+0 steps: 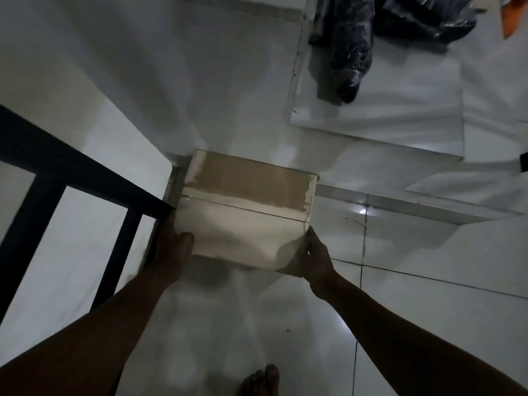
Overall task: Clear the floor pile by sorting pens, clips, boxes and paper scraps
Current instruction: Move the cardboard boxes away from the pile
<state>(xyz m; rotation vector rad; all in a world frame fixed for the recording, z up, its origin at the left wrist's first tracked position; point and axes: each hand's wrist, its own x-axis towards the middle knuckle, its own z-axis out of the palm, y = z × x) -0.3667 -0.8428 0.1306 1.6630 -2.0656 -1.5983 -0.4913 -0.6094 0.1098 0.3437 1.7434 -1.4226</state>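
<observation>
Both hands grasp the box (245,212) over the floor (428,295): left hand (171,252) and right hand (311,258) on its short ends, long axis crosswise.

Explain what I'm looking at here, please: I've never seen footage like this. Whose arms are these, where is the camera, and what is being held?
There is no machine. A person wears one wide-angle camera on the head, looking down, so the two bare arms reaching from the bottom edge are their own. The left hand and right hand grip opposite near corners of a pale rectangular cardboard box with a brown patch on top. It is closed, with a seam across the lid. Whether it is lifted or resting on the floor, I cannot tell. Below is a glossy white tiled floor. A black metal frame stands at left, white flat boards lie at upper right with crinkled black plastic bags on them. A bare foot shows at the bottom.
</observation>
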